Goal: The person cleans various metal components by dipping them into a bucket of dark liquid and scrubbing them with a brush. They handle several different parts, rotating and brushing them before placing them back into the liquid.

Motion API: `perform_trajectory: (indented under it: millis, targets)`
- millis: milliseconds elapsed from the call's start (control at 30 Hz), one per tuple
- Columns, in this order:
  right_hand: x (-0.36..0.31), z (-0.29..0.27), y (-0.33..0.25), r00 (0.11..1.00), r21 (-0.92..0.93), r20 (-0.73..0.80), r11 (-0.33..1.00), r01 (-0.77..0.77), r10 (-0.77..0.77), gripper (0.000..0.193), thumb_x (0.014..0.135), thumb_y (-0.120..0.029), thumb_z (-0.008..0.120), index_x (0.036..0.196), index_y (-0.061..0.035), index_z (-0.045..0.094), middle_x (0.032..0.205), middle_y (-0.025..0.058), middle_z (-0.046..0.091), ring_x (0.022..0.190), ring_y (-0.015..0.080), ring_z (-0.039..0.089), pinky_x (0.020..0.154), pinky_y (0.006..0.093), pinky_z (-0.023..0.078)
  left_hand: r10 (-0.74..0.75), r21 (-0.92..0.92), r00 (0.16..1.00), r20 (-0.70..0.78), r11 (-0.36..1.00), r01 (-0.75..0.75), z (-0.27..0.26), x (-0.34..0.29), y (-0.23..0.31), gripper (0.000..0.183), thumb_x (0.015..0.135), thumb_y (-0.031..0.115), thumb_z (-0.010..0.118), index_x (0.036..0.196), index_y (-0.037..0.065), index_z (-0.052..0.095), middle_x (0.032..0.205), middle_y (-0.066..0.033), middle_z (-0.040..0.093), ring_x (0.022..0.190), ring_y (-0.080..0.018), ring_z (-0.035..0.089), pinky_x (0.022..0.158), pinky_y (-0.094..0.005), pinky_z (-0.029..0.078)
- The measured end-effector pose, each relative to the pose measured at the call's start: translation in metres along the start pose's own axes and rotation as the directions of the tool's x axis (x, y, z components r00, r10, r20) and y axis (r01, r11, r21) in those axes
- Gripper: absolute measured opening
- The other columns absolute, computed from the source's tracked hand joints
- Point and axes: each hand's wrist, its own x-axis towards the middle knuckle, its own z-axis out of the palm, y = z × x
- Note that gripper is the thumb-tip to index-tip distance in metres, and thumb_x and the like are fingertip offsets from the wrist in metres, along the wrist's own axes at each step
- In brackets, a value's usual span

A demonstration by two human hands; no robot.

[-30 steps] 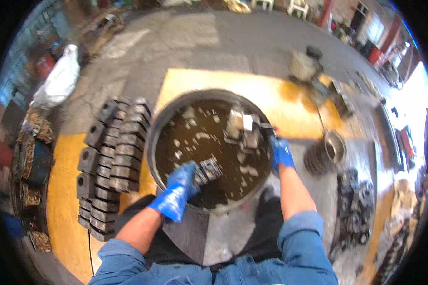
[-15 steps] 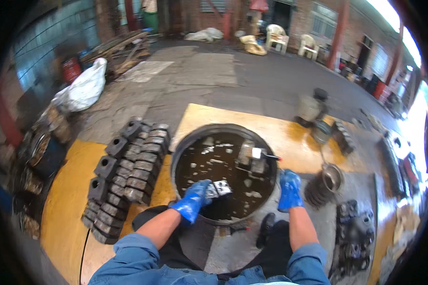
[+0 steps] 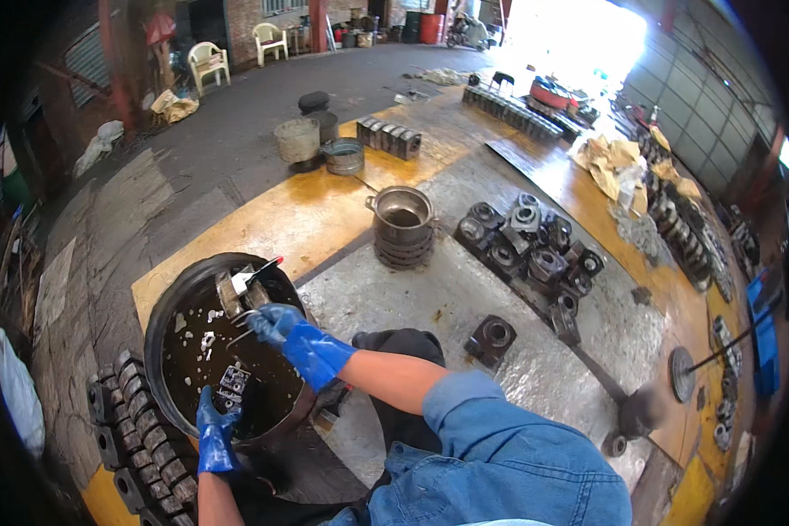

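A black round tub [image 3: 156, 337] of dark liquid with pale floating flecks stands in front of me at the left. My left hand [image 3: 215, 427], in a blue rubber glove, grips a wet metal block [image 3: 234, 386] with holes, low over the liquid at the tub's near side. Over the tub's right part, my gloved right hand [image 3: 278, 326] is closed on a thin bent metal rod [image 3: 242, 321] that points left. Beyond it, more metal blocks [image 3: 230, 296] rise from the liquid, and a pale flat tool with a red tip [image 3: 252, 275] lies across them.
Stacked metal blocks [image 3: 145, 430] line the tub's left side. To the right are a two-handled metal pot [image 3: 401, 215] on stacked rings, a cluster of dark castings [image 3: 535, 245] and a single casting [image 3: 491, 340]. Buckets [image 3: 298, 140] stand farther off.
The view has swung right, putting the tub at the left. My right hand has gone from beside the tub's right rim to over the liquid, now with the rod. My left hand keeps the block.
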Motion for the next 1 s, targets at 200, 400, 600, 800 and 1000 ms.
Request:
perform_trajectory:
  millis: [200,400,600,800,1000]
  targets:
    - [-0.006,0.05,0.006,0.973,-0.138,0.142,0.97,0.201,-0.182,0.02,0.108,-0.021,0.068,0.111,-0.0016,0.074,0.087,-0.0015,0.069,0.082,0.0069,0.061,0.077,0.0237,0.054,0.137,0.081,0.976,-0.169,0.989,-0.125,0.001,0.01,-0.017,0.078,0.086,0.017,0.087,0.154,0.0,0.053,0.147,-0.0224,0.063,0.134,-0.0333,0.063,0.115,-0.043,0.05]
    - [-0.008,0.061,0.007,0.964,0.045,0.259,0.998,0.047,-0.057,0.023,0.107,-0.021,0.071,0.116,-0.0017,0.078,0.101,0.0064,0.079,0.092,0.0126,0.071,0.081,0.0307,0.059,0.325,-0.434,0.922,-0.209,0.815,-0.385,0.021,0.032,-0.007,0.057,0.105,0.031,0.069,0.148,-0.004,0.057,0.14,-0.0196,0.069,0.128,-0.0301,0.066,0.112,-0.043,0.051]
    - [0.003,0.08,0.0,0.945,0.112,0.316,0.986,-0.123,0.082,0.027,0.109,-0.028,0.068,0.111,-0.0033,0.079,0.095,0.0019,0.077,0.087,0.0103,0.068,0.077,0.0288,0.057,0.137,-0.931,0.983,0.121,0.36,0.064,0.029,0.103,-0.123,0.029,0.106,0.006,0.06,0.132,-0.002,0.069,0.122,-0.0114,0.075,0.113,-0.0197,0.069,0.101,-0.0336,0.055]
    - [0.002,0.055,-0.007,0.875,-0.23,0.447,0.969,-0.085,0.183,0.025,0.107,-0.021,0.064,0.122,-0.0042,0.076,0.092,0.0023,0.074,0.082,0.0104,0.065,0.072,0.0297,0.056,0.338,-0.27,0.862,-0.378,0.85,-0.452,0.012,0.081,-0.085,0.03,0.098,-0.009,0.061,0.12,0.003,0.077,0.115,-0.0107,0.079,0.105,-0.0228,0.075,0.094,-0.0352,0.06]
    - [-0.009,0.044,-0.036,0.682,-0.343,0.641,0.926,-0.156,0.352,0.029,0.1,-0.015,0.064,0.123,-0.0031,0.076,0.092,0.0088,0.075,0.079,0.016,0.068,0.072,0.0336,0.057,0.475,0.094,0.818,-0.324,0.877,-0.472,-0.031,0.037,-0.019,0.04,0.081,-0.007,0.07,0.119,0.006,0.079,0.11,-0.0178,0.079,0.102,-0.0358,0.076,0.092,-0.0439,0.061]
